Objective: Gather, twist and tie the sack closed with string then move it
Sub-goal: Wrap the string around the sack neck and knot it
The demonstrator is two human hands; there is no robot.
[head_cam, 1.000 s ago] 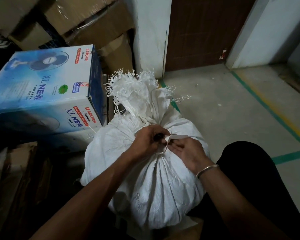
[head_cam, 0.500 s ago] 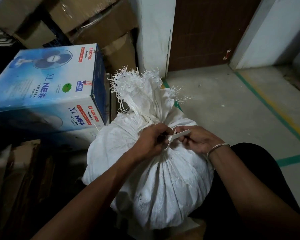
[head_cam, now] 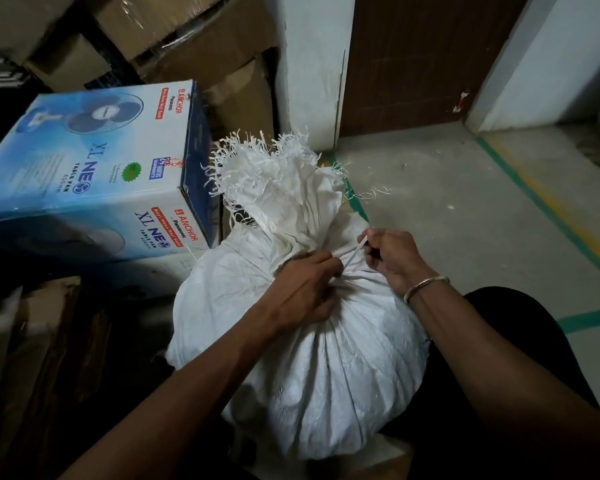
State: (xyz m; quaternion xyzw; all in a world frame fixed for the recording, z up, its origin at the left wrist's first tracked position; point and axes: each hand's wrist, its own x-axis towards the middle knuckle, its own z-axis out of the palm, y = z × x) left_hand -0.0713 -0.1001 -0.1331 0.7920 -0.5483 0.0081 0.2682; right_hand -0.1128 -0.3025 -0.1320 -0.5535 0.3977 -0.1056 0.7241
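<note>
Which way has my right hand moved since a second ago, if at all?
Yes. Judged against the sack, the right hand has moved right and farther up the sack's shoulder, drawing the string taut.

A person's left hand [head_cam: 305, 289] grips the gathered neck of a full white sack [head_cam: 326, 375] while the right hand [head_cam: 392, 258] pinches a white string [head_cam: 352, 252] stretched taut from that neck. A blue fan box [head_cam: 94, 174] sits just left of the sack, and a brown door [head_cam: 423, 57] stands beyond it.

string [head_cam: 352, 252]: end hidden in left hand [head_cam: 305, 289] | fan box [head_cam: 84, 174]: cropped left
</note>
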